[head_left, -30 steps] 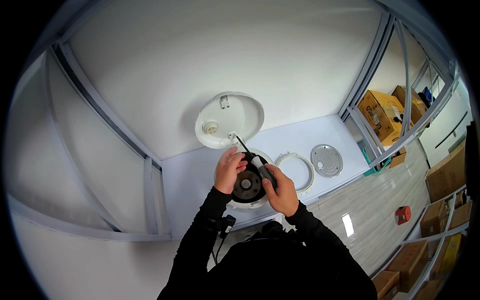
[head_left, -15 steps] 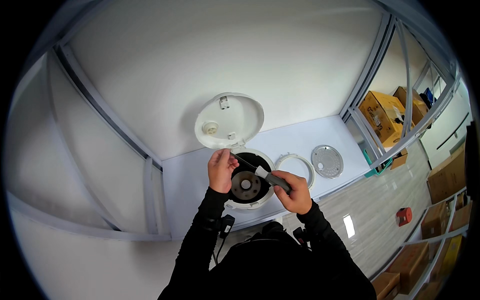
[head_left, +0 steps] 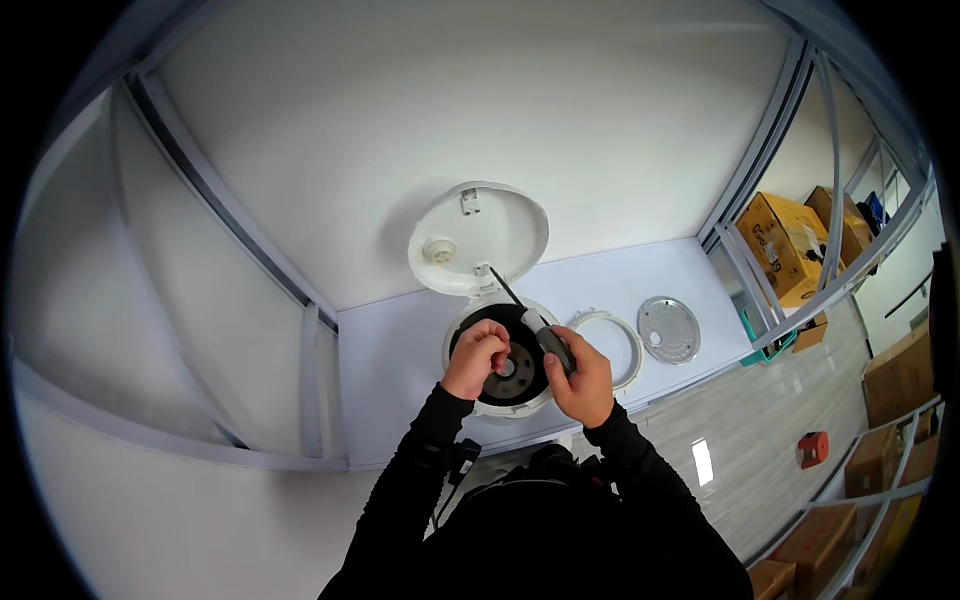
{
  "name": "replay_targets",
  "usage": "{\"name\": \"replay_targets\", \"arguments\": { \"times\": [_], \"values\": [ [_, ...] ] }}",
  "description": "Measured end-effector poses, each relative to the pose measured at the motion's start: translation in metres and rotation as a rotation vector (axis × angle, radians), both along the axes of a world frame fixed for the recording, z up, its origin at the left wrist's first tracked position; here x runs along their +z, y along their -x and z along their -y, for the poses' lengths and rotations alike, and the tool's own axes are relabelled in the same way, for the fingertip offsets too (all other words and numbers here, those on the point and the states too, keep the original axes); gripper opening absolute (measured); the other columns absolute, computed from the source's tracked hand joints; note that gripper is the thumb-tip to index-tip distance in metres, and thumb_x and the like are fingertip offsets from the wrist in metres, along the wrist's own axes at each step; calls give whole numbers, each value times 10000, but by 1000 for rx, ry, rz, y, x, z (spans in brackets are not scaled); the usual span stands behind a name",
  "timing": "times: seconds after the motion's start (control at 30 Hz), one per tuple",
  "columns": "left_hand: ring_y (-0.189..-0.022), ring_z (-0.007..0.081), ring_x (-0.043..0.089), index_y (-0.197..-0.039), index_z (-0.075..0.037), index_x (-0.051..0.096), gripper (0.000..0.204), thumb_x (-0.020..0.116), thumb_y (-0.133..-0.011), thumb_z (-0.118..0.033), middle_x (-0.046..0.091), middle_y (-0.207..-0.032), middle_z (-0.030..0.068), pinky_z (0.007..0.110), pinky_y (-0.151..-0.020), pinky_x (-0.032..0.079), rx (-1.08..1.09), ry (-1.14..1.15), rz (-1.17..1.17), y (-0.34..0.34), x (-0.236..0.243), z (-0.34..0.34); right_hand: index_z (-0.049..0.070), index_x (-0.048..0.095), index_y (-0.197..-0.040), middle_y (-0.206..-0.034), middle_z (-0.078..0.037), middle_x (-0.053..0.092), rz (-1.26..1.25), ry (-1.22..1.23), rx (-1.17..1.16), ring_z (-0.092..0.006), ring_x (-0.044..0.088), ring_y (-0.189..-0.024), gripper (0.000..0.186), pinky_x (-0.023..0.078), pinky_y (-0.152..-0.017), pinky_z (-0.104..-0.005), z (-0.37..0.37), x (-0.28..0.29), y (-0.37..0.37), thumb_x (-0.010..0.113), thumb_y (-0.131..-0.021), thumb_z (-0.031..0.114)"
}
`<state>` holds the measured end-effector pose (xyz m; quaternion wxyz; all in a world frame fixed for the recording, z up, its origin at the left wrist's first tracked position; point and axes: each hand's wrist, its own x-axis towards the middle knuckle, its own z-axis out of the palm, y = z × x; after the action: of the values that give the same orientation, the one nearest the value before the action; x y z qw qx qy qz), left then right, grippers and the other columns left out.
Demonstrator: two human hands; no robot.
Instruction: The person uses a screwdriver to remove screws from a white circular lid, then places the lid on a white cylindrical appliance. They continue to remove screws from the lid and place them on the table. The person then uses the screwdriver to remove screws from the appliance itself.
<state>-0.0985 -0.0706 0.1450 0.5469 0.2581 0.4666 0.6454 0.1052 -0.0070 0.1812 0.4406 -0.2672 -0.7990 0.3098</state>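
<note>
A white rice cooker [head_left: 452, 352] stands on the table with its lid [head_left: 500, 235] tipped up at the back. Its dark inside shows a round metal heating plate [head_left: 516, 378]. My right hand [head_left: 585, 385] grips a screwdriver [head_left: 546, 338] by its grey handle, the shaft pointing up and left with its tip by the lid's lower edge. Over the left part of the cooker's opening, my left hand [head_left: 477, 358] is closed, fingers curled together. Whatever it may hold is hidden.
Right of the cooker lie a white ring [head_left: 634, 352] and a round perforated metal plate [head_left: 669, 330] on the white table [head_left: 400, 400]. Metal frame posts bound the table. Cardboard boxes [head_left: 785, 248] and a red object [head_left: 812, 449] are off to the right.
My left hand has left the screwdriver's tip, dropped lower and curled shut. The screwdriver now points more upward, its tip close to the lid. The whole view has shifted slightly.
</note>
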Motion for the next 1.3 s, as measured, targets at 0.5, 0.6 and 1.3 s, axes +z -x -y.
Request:
{"name": "replay_targets", "arguments": {
  "times": [0.5, 0.6, 1.3],
  "values": [
    [-743, 46, 540, -1106, -40, 671, 285, 671, -1032, -315, 595, -852, -39, 211, -621, 406, 112, 13, -17, -15, -1, -5, -20, 626, -1289, -1057, -255, 732, 79, -3, 2, -432, 729, -934, 377, 577, -801, -430, 12, -2, 18, 682, -959, 155],
    [-759, 49, 551, -1129, -28, 676, 308, 680, -1026, -318, 622, -891, -38, 208, -632, 411, 124, 17, -79, -13, -8, -6, -22, 625, -1289, -1047, -258, 732, 73, 19, 1, -432, 730, -927, 378, 576, -798, -426, 12, -1, 20, 683, -958, 151],
    [-824, 69, 611, -1088, 25, 677, 297, 716, -1008, -258, 688, -919, 14, 233, -730, 484, 219, -58, -246, -12, -17, -10, -3, 579, -1323, -980, -241, 732, 7, 263, 56, -393, 739, -839, 403, 566, -724, -416, 20, 0, 23, 657, -1001, 227]
  ]
}}
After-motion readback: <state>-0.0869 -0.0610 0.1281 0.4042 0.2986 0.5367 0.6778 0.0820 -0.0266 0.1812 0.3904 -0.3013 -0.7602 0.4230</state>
